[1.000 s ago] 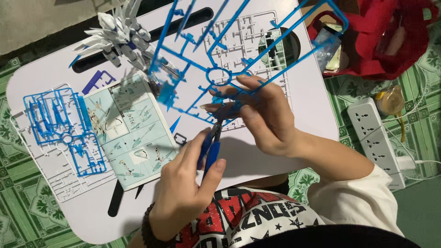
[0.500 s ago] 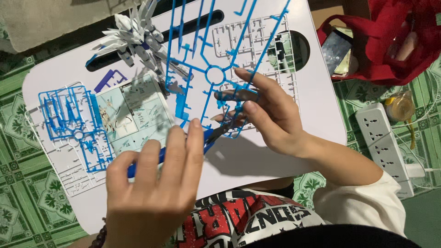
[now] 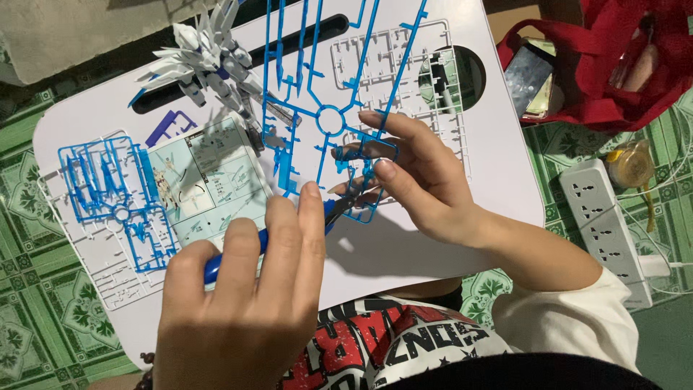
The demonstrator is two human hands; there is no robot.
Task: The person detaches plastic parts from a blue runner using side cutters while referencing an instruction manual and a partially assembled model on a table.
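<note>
1. A blue-handled nipper [image 3: 289,235] is gripped by the left hand [image 3: 242,303], whose fingers are folded over the handle; the tool's dark tip is seen near the lower edge of the blue parts frame [image 3: 325,119]
2. The blue parts frame is held up over the white lap table [image 3: 447,231] by the right hand [image 3: 419,180]; its lower corner is pinched between the thumb and the curled fingers, and the long bars are spread upward past the top edge of the view
3. An instruction sheet [image 3: 206,177] is laid flat on the table just left of the held frame, and a second blue frame [image 3: 115,198] is set on a white frame at the table's left end
4. A white and blue model figure [image 3: 213,61] is placed at the table's upper left, beside a dark slot
5. Another white parts frame [image 3: 404,54] is seen behind the held frame, near a round hole in the table
6. Off the table to the right, a red bag [image 3: 613,65] and a white power strip [image 3: 603,217] are laid on the green patterned floor [image 3: 29,318]
</note>
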